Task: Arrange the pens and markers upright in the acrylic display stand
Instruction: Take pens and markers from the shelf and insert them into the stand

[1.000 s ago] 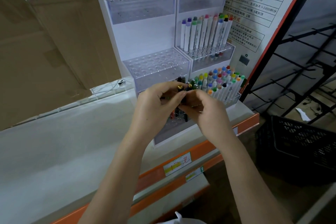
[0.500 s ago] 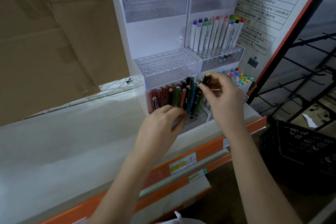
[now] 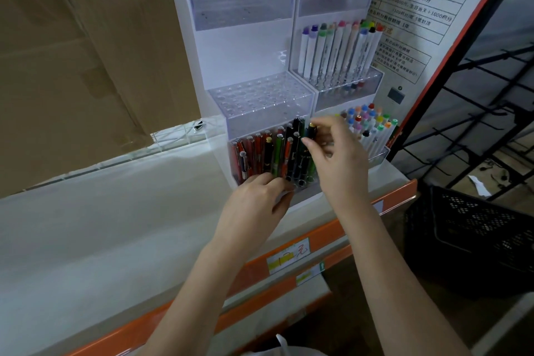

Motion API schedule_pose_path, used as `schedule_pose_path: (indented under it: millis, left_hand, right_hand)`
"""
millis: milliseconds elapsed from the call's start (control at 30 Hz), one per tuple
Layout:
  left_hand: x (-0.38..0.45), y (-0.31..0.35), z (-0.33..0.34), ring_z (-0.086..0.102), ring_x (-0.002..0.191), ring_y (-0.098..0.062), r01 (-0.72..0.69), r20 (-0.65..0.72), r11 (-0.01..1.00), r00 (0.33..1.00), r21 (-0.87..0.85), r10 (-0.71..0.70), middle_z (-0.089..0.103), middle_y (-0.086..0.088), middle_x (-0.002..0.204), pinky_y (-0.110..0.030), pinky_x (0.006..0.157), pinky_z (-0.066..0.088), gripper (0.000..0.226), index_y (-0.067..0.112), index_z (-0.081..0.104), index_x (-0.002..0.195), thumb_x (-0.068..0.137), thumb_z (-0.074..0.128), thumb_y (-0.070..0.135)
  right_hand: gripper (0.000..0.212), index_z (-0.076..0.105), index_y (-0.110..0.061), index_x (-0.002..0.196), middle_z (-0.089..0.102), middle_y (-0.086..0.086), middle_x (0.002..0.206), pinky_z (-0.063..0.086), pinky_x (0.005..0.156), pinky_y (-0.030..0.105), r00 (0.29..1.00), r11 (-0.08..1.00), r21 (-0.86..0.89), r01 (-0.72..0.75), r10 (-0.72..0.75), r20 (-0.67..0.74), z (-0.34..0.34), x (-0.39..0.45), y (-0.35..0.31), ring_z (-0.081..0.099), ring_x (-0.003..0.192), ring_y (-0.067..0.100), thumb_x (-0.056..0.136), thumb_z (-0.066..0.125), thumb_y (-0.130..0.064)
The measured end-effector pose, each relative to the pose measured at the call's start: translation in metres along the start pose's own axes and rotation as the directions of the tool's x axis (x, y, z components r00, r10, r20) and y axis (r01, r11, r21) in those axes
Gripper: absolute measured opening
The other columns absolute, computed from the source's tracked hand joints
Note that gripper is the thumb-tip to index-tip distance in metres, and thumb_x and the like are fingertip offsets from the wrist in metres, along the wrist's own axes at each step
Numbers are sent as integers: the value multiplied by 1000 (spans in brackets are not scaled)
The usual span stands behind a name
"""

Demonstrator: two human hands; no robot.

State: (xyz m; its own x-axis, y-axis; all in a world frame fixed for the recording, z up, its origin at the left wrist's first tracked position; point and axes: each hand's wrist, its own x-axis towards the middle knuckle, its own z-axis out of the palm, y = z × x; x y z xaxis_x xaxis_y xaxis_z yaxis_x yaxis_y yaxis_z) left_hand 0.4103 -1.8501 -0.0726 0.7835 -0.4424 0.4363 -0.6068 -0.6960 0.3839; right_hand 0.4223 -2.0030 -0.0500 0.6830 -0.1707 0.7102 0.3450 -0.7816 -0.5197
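A large brown cardboard sheet [image 3: 72,61] stands at the far left, filling that side behind the shelf. The white shelf top [image 3: 101,225] stretches from the left toward the middle, with a clear plastic rail [image 3: 115,160] running along its far edge. An orange shelf edge [image 3: 323,237] runs along the near side, carrying a yellow and white price label [image 3: 287,259]; a second small label [image 3: 309,274] sits just below it. At the far right a white printed notice [image 3: 427,6] leans upright. A black wire rack [image 3: 491,95] stands to its right. Below that, near the right edge, sits a black perforated basket [image 3: 474,237], with a scrap of white paper [image 3: 478,185] on the floor beyond it.
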Motion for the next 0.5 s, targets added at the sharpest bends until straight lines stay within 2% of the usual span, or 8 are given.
schedule_pose_path:
  millis: [100,200,333,500]
  left_hand:
    - [0,-2,-1,64,66,-22,-1,5,1000,1000,-10,1,67,0,77,-24,54,47,8,16,72,84,79,68,20]
    - [1,-3,-2,65,69,-23,1,14,1000,1000,-19,-1,67,0,79,-26,56,49,13,16,72,86,80,63,23]
    - [0,-5,-2,65,69,-23,-1,12,1000,1000,-26,1,67,0,79,-26,56,49,14,17,72,86,80,61,24]
    - [-1,-5,0,65,68,-22,-4,10,999,1000,-45,4,68,0,79,-26,57,50,19,17,73,86,81,57,26]
  right_hand:
    - [17,63,-2,99,65,9,93,47,66,16,999,998,-42,36,-35,19,5,-7,3,63,73,16,83,68,-7]
    - [15,65,-2,97,65,10,94,49,65,17,999,996,-69,47,-46,17,6,-8,2,63,72,17,83,68,-6]
    - [12,65,-2,92,64,9,90,42,64,13,998,987,-145,69,-66,20,7,-5,-2,63,69,17,81,70,-5]
    - [11,64,-1,89,62,10,91,44,66,16,999,992,-119,33,-34,-6,8,-8,-6,61,72,17,80,70,-3]
